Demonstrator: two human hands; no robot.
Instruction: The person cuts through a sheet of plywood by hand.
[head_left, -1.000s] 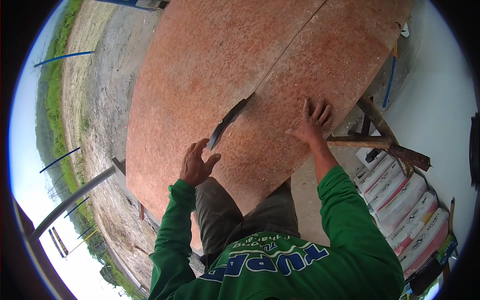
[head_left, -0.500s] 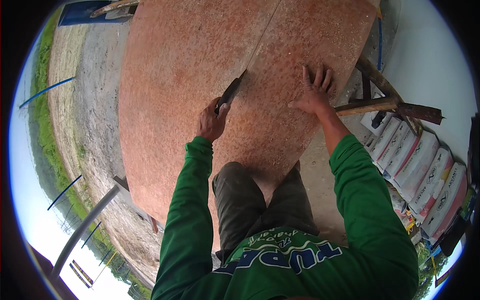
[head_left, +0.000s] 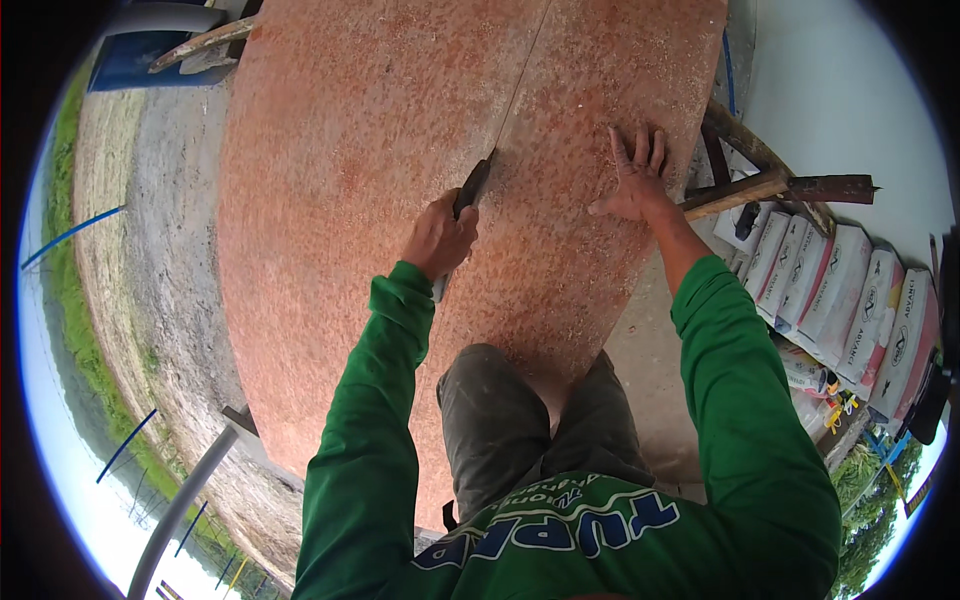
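Black tool (head_left: 474,185) in left hand (head_left: 440,237), long axis pointing forward-right

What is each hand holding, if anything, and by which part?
The left hand grips a dark, slim tool partway along; the right hand holds nothing, lying spread on the reddish board.

A plywood sheet (head_left: 400,120) shows a matt, gritty face — rough timber forms the trestle (head_left: 830,189), matt cloth the green shirt (head_left: 760,430).

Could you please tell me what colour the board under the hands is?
The board is mottled reddish-brown, seen best in the head view.
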